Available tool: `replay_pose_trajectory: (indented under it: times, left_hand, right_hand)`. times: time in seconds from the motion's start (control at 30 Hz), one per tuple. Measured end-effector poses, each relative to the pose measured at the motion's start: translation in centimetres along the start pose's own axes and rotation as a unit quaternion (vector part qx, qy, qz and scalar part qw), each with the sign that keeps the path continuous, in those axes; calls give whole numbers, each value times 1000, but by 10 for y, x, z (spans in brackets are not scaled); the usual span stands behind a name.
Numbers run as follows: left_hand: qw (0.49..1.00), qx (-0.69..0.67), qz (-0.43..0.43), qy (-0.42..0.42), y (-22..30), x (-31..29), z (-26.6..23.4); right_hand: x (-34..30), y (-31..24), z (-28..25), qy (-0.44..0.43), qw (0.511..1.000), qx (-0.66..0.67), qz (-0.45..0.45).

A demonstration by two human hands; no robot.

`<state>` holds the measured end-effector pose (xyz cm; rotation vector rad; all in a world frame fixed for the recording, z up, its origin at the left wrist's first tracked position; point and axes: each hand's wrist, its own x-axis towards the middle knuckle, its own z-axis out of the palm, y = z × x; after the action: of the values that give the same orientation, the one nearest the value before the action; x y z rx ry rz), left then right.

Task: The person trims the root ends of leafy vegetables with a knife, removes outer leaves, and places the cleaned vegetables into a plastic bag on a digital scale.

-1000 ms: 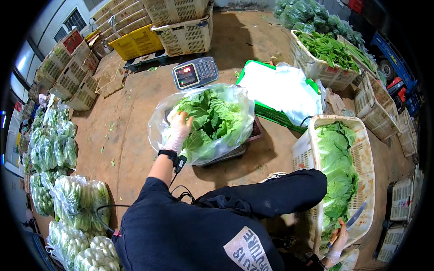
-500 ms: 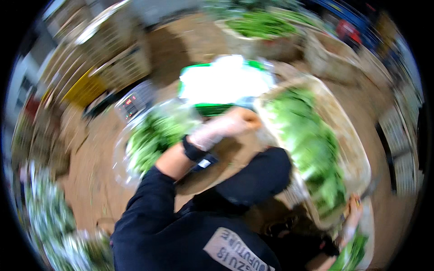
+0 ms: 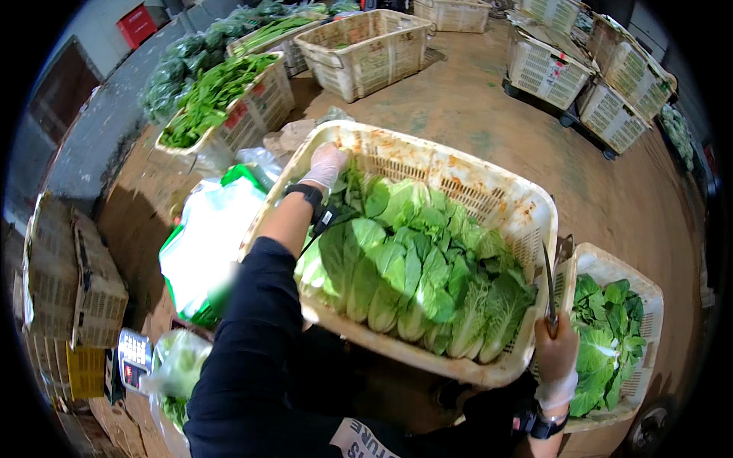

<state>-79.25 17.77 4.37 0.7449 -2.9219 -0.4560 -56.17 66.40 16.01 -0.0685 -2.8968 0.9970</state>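
My left hand (image 3: 327, 164), in a thin clear glove, is inside the far left corner of a stained white plastic crate (image 3: 450, 164). Its fingers are curled closed beside dark green leaves; whether they grip anything is hidden. Heads of leafy cabbage (image 3: 412, 263) lie in rows across the crate, pale stems toward me. At the crate's right end my gloved right hand (image 3: 556, 351) is closed round the handle of a knife (image 3: 549, 278), blade pointing up and away from me.
A second crate of greens (image 3: 607, 347) stands at the right. Left are a bright green-and-white package (image 3: 210, 244), a digital scale (image 3: 134, 357) and bagged greens (image 3: 179, 362). Farther off are a crate of greens (image 3: 252, 103), a large white crate (image 3: 366, 53) and stacked crates (image 3: 550, 65).
The view has swung left-to-right, so the cabbage crate now lies in the middle. My left hand has gone from beside the package into the crate; my right hand keeps the knife.
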Motion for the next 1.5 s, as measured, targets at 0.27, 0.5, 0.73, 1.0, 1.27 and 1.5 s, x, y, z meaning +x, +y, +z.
replay_pose_trajectory:
  times: [0.27,0.5,0.73,1.0,1.27,1.5]
  left_hand:
    - [978,167,-53,-117,15,46,44]
    - [966,-218,133,30,26,-23,-55]
    - [882,-264,387,-51,141,-191,-152]
    - [795,-235,550,-98,266,-337,-134]
    - [753,-249,603,-80,349,-412,-101]
    - [773,-243,557,-182,390,-445,-88]
  right_hand:
    - [12,-11,8,-106,986,-16,128]
    - [3,-19,-6,-92,994,5,55]
    - [-11,-15,-14,72,980,165,-81]
    - [-38,24,-70,327,917,-23,-230]
    - [-65,81,-132,370,902,-67,-214]
    - [-71,107,-145,222,938,267,8]
